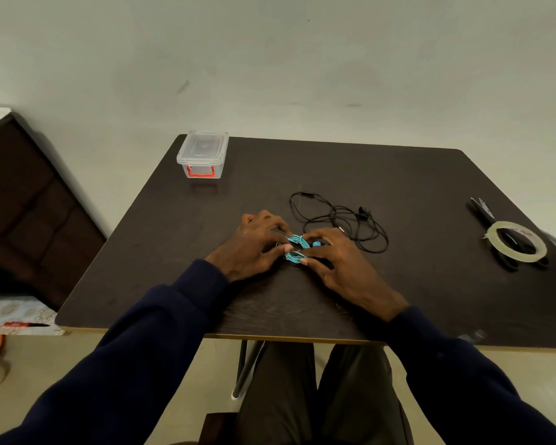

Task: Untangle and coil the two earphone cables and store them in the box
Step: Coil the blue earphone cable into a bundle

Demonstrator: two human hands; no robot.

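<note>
Left hand [254,245] and right hand [341,264] both pinch the coiled blue earphone cable [294,248] mid-desk [414,300]. I'd hold the loops snug so they don't spring apart. The black earphone cable [341,220] lies loose at 1 o'clock. The box [203,154] is way off at 11 o'clock, lid on, looks like nothing's inside.

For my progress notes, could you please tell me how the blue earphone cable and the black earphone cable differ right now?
The blue earphone cable is gathered into a tight coil; the black earphone cable sprawls in loose loops. The left hand and right hand pinch the blue one; no hand holds the black one. Both are on the table.
</note>
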